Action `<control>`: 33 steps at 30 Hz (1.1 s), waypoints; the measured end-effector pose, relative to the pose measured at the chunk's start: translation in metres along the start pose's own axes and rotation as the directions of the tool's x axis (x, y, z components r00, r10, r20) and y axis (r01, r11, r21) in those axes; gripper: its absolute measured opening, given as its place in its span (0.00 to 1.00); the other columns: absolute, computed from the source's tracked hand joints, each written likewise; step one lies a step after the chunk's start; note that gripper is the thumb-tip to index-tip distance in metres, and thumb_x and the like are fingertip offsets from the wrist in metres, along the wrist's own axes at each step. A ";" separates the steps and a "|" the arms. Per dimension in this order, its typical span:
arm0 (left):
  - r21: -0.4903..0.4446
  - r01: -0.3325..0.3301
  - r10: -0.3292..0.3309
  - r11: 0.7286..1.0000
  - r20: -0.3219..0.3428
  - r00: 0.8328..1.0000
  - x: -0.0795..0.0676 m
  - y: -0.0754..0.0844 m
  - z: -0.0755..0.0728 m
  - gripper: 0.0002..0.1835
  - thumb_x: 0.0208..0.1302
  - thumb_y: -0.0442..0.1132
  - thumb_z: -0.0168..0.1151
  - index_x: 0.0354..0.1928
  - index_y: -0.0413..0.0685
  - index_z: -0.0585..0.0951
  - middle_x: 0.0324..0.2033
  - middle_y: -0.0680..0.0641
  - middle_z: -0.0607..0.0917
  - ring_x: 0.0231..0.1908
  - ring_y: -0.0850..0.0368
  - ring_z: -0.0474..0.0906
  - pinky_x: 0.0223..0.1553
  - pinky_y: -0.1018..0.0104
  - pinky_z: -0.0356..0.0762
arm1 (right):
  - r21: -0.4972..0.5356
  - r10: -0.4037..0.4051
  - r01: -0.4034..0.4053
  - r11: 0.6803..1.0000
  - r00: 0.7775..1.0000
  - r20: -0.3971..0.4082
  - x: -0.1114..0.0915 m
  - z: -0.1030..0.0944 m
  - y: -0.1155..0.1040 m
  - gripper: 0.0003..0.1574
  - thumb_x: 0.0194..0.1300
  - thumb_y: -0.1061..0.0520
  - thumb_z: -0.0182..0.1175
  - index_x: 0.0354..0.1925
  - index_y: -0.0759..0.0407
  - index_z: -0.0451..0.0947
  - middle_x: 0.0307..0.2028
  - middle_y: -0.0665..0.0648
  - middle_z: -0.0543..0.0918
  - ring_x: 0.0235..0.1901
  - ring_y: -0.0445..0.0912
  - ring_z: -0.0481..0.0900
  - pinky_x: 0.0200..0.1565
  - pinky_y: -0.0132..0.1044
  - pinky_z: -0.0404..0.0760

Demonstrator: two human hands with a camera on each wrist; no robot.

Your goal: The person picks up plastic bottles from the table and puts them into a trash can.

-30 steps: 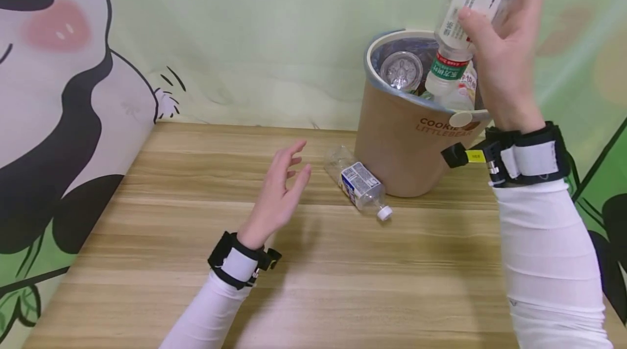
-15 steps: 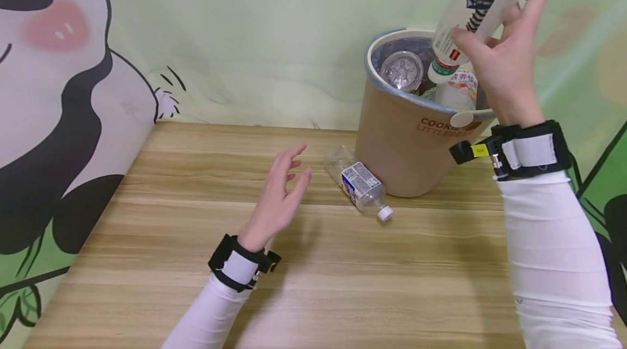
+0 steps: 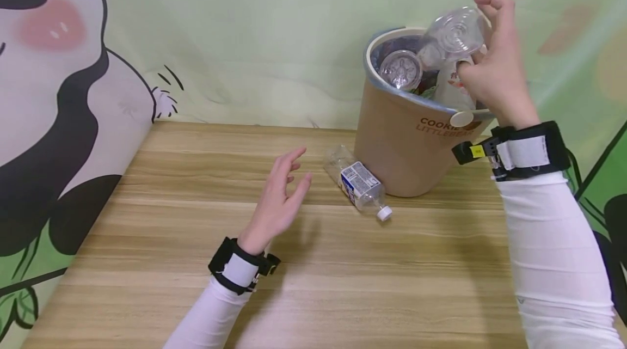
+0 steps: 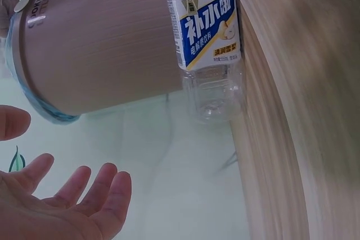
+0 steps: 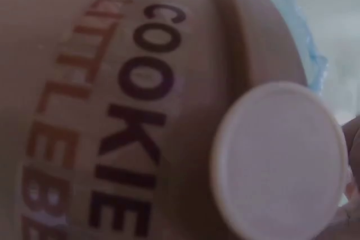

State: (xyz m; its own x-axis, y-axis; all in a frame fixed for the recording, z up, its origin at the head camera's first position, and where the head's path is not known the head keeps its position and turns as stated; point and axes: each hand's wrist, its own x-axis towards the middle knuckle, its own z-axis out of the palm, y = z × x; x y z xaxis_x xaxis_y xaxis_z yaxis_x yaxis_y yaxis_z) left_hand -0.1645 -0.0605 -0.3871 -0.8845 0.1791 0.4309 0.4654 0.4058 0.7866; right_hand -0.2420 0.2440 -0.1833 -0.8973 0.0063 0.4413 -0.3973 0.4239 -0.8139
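Note:
My right hand is over the rim of the tan bin, fingers and thumb spread around the base end of a clear plastic bottle. That bottle lies tilted in the bin's mouth, its base towards me. Below it in the bin are a clear round-bottomed container and a whitish bottle. My left hand hangs open over the table, palm turned to the right. Nearest to it, a clear drink bottle with a blue and white label lies against the bin's foot. The right wrist view mostly shows the bin's side.
The wooden table runs back to a pale green cloth backdrop with a panda print at left. A blue liner overhangs the bin's rim, and a round cream button sits just below it.
The bottle at my right hand has dropped lower and tipped over into the bin, out of the hand's grip. My right hand has come down and left, fingers loosened. The left hand is nearly still.

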 end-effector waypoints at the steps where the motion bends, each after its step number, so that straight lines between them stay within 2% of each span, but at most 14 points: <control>1: -0.001 0.003 -0.003 1.000 0.002 1.000 0.000 0.000 0.000 0.27 0.70 0.45 0.51 0.69 0.53 0.62 0.64 0.44 0.66 0.57 0.49 0.68 0.56 0.48 0.71 | -0.051 0.000 0.002 0.999 1.000 0.025 -0.002 -0.001 0.000 0.55 0.45 0.83 0.43 0.67 0.47 0.52 0.71 0.53 0.51 0.70 0.46 0.50 0.63 0.38 0.66; 3: 0.000 0.011 -0.011 1.000 0.003 1.000 -0.001 -0.001 0.000 0.27 0.70 0.45 0.51 0.69 0.53 0.62 0.64 0.44 0.66 0.57 0.49 0.68 0.55 0.47 0.71 | -0.062 -0.018 0.022 0.998 0.998 0.063 -0.006 -0.003 0.000 0.53 0.46 0.81 0.41 0.68 0.49 0.53 0.73 0.52 0.47 0.71 0.45 0.43 0.67 0.38 0.58; 4: 0.000 0.015 -0.015 1.000 0.004 1.000 -0.002 -0.001 0.000 0.27 0.70 0.45 0.51 0.69 0.53 0.62 0.64 0.44 0.66 0.57 0.49 0.68 0.55 0.47 0.71 | -0.059 -0.025 0.029 0.998 0.997 0.075 -0.008 -0.003 -0.001 0.51 0.47 0.79 0.42 0.68 0.50 0.53 0.73 0.53 0.47 0.71 0.46 0.42 0.69 0.40 0.50; 7: -0.001 0.015 -0.015 1.000 0.003 1.000 -0.002 -0.001 0.000 0.27 0.70 0.46 0.51 0.69 0.52 0.62 0.63 0.44 0.66 0.57 0.48 0.68 0.55 0.46 0.71 | -0.058 -0.022 0.028 0.998 0.995 0.096 -0.010 -0.004 -0.002 0.48 0.51 0.74 0.45 0.69 0.49 0.55 0.71 0.56 0.51 0.71 0.48 0.45 0.70 0.42 0.47; 12: 0.002 0.009 -0.009 1.000 0.010 1.000 -0.002 -0.001 0.001 0.27 0.70 0.45 0.51 0.69 0.52 0.62 0.63 0.44 0.66 0.57 0.47 0.68 0.55 0.46 0.71 | -0.114 0.008 0.005 0.994 0.993 0.116 -0.007 -0.003 0.003 0.48 0.54 0.70 0.48 0.71 0.44 0.53 0.71 0.56 0.53 0.71 0.49 0.48 0.71 0.42 0.46; 21: -0.016 0.031 -0.031 0.999 0.005 0.999 -0.004 -0.002 0.004 0.27 0.69 0.43 0.53 0.69 0.54 0.63 0.63 0.45 0.66 0.57 0.49 0.68 0.55 0.47 0.71 | -0.267 0.050 0.008 0.964 0.976 0.213 -0.011 0.000 0.011 0.40 0.61 0.65 0.49 0.71 0.50 0.56 0.70 0.55 0.59 0.69 0.53 0.54 0.69 0.51 0.54; 24: -0.029 0.039 -0.039 0.999 0.002 0.999 -0.004 -0.001 0.005 0.27 0.69 0.41 0.53 0.68 0.52 0.63 0.63 0.44 0.66 0.57 0.47 0.68 0.56 0.45 0.70 | -0.276 0.042 0.015 0.961 0.979 0.198 -0.015 0.002 0.011 0.38 0.60 0.65 0.49 0.69 0.52 0.60 0.68 0.54 0.62 0.67 0.53 0.58 0.67 0.51 0.59; 25: -0.032 0.045 -0.045 0.998 0.002 0.999 -0.005 0.004 0.003 0.26 0.69 0.40 0.53 0.68 0.50 0.63 0.63 0.42 0.66 0.57 0.46 0.68 0.56 0.45 0.70 | -0.274 0.036 0.017 0.962 0.982 0.187 -0.017 0.003 0.010 0.37 0.60 0.66 0.48 0.68 0.52 0.62 0.68 0.54 0.63 0.66 0.53 0.60 0.66 0.51 0.61; 28: -0.023 0.041 -0.041 0.999 0.006 0.999 -0.005 0.005 0.003 0.27 0.69 0.41 0.53 0.68 0.49 0.63 0.64 0.42 0.66 0.57 0.46 0.68 0.56 0.45 0.70 | -0.240 -0.004 0.038 0.970 0.990 0.139 -0.025 0.006 0.007 0.33 0.60 0.66 0.48 0.65 0.55 0.67 0.65 0.54 0.67 0.63 0.53 0.65 0.63 0.49 0.66; 33: 0.064 -0.004 0.004 0.998 0.001 1.000 -0.004 0.001 0.004 0.27 0.69 0.42 0.52 0.69 0.51 0.63 0.64 0.45 0.66 0.57 0.50 0.67 0.55 0.49 0.71 | -0.138 -0.111 0.112 0.984 0.994 0.016 -0.047 0.017 0.001 0.25 0.60 0.67 0.50 0.57 0.62 0.73 0.57 0.54 0.74 0.53 0.48 0.73 0.57 0.39 0.74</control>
State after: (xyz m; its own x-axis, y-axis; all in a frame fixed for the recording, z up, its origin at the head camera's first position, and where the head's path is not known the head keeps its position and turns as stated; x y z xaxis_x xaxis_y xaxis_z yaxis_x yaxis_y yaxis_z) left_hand -0.1606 -0.0576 -0.3894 -0.8828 0.1815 0.4333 0.4656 0.4616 0.7551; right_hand -0.2038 0.2290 -0.2108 -0.8506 -0.0555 0.5229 -0.4653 0.5424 -0.6994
